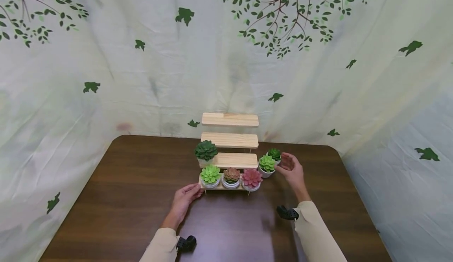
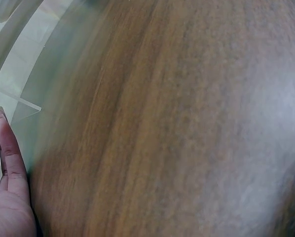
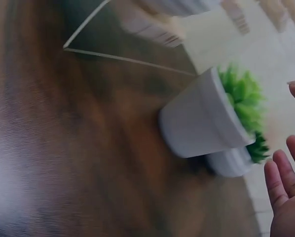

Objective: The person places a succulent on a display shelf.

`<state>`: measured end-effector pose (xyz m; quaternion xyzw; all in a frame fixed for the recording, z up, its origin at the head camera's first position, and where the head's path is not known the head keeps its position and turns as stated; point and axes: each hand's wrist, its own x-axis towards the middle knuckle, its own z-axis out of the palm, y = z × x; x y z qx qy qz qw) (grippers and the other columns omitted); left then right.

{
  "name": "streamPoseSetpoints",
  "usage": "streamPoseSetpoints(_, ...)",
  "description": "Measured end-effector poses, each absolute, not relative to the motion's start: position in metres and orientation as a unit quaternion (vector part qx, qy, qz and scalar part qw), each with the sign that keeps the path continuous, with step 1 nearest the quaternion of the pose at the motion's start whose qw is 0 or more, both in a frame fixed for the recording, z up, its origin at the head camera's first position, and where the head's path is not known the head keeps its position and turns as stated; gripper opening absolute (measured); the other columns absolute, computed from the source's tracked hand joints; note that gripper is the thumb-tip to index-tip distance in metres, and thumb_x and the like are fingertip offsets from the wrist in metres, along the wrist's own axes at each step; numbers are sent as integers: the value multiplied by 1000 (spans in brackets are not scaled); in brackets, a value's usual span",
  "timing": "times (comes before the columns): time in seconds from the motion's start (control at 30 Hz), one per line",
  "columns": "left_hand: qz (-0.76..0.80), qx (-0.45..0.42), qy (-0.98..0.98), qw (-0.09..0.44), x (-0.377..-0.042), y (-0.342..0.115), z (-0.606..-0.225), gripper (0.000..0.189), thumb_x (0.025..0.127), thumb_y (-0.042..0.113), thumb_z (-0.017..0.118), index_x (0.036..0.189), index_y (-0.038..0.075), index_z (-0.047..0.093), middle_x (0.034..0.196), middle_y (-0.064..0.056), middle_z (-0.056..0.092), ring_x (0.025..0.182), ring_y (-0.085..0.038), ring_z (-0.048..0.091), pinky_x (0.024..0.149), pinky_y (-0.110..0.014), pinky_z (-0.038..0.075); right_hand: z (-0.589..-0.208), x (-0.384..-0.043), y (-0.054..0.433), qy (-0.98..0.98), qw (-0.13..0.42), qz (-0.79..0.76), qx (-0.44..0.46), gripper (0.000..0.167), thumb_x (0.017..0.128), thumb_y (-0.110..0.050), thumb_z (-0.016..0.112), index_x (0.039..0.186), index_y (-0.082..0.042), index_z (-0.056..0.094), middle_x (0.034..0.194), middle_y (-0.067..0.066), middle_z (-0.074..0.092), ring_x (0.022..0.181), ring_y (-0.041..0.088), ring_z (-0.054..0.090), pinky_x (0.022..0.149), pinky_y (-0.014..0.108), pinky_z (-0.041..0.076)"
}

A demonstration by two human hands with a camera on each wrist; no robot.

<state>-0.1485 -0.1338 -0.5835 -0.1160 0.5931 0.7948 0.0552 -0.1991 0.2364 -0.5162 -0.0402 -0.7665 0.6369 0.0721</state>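
Note:
A tiered wooden plant stand (image 1: pixel 235 160) with clear side supports stands on the table. Its bottom shelf bears a light green succulent (image 1: pixel 210 174), a brown succulent (image 1: pixel 231 175) and a pink succulent (image 1: pixel 252 178). A dark green succulent (image 1: pixel 206 152) sits at the left of the second shelf. My left hand (image 1: pixel 185 199) touches the bottom shelf's left end, fingers fairly straight. My right hand (image 1: pixel 292 171) is beside two potted succulents right of the stand, fingers spread; a bright green one (image 3: pixel 206 116) in a white pot stands before a smaller dark green one (image 3: pixel 231 160).
The stand's two upper shelves (image 1: pixel 230 119) rise toward the back. A brown wooden table (image 1: pixel 141 183) lies under everything. Behind it hangs a pale curtain (image 1: pixel 159 77) printed with leaves and branches. Black wrist cameras (image 1: pixel 186 243) sit on both sleeves.

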Motion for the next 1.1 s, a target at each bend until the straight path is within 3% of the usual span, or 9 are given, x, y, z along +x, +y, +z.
streamPoseSetpoints(0.13,794,-121,593,57,-149,-134,-584,24,93,5,62,108,-13,62,84,-6,71,81,-14,67,77,-26,56,-530,-197,234,-767,71,635,-57,64,81,6,72,137,4,42,136,26,47,123,38,47,101,45,43)
streamPoseSetpoints(0.23,793,-121,595,59,-149,-134,-584,25,93,6,63,108,-13,61,85,-6,71,82,-14,67,78,-26,56,-539,-196,229,-766,74,636,-63,69,79,7,74,139,3,40,137,26,47,123,38,46,102,52,40)
streamPoseSetpoints(0.5,796,-114,592,58,-149,-135,-585,21,93,5,63,106,-11,63,85,-4,71,81,-13,67,77,-25,56,-556,-194,211,-751,79,649,-94,73,77,8,75,140,2,39,134,26,49,118,35,50,95,40,46)
streamPoseSetpoints(0.8,797,-101,593,51,-148,-135,-584,18,93,4,61,103,-11,64,83,-3,70,80,-13,66,76,-25,56,-569,-198,197,-726,85,672,-116,67,79,7,74,137,3,41,132,26,52,112,28,54,79,13,48)
streamPoseSetpoints(0.97,795,-111,593,56,-148,-135,-584,22,93,4,62,106,-13,62,85,-5,70,81,-14,66,77,-26,56,-578,-199,192,-706,111,690,-114,66,79,12,71,136,7,40,132,29,50,104,15,55,78,11,47)
streamPoseSetpoints(1.1,795,-110,593,55,-148,-135,-584,21,93,4,62,106,-13,63,84,-5,70,81,-14,66,77,-25,56,-582,-199,189,-705,120,689,-118,66,80,11,70,138,6,39,131,29,50,105,18,54,86,19,48)
